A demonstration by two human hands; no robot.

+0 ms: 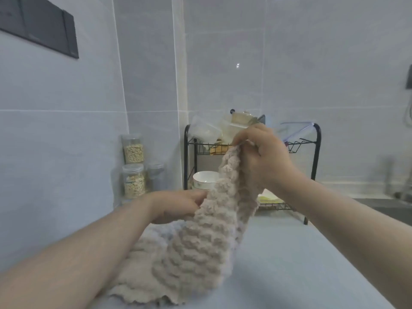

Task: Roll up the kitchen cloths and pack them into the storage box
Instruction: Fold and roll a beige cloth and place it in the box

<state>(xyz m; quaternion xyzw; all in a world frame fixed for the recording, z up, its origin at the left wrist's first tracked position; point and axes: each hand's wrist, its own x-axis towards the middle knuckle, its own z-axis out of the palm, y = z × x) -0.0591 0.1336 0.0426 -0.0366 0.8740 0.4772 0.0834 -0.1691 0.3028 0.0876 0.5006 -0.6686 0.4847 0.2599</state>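
A beige, fluffy, ribbed kitchen cloth (196, 246) hangs in front of me, its lower part lying crumpled on the grey counter (289, 264). My right hand (263, 157) pinches the cloth's top corner and holds it up high. Lower down, my left hand (178, 206) grips the cloth's left edge at about mid-height. The cloth is unrolled and drapes between both hands. No storage box shows in this view.
A black wire dish rack (316, 152) stands against the back wall with plastic containers on top and a white bowl (205, 179) below. Clear jars of grain (133, 170) stand at the left by the wall. A sink edge (388, 204) lies at the right.
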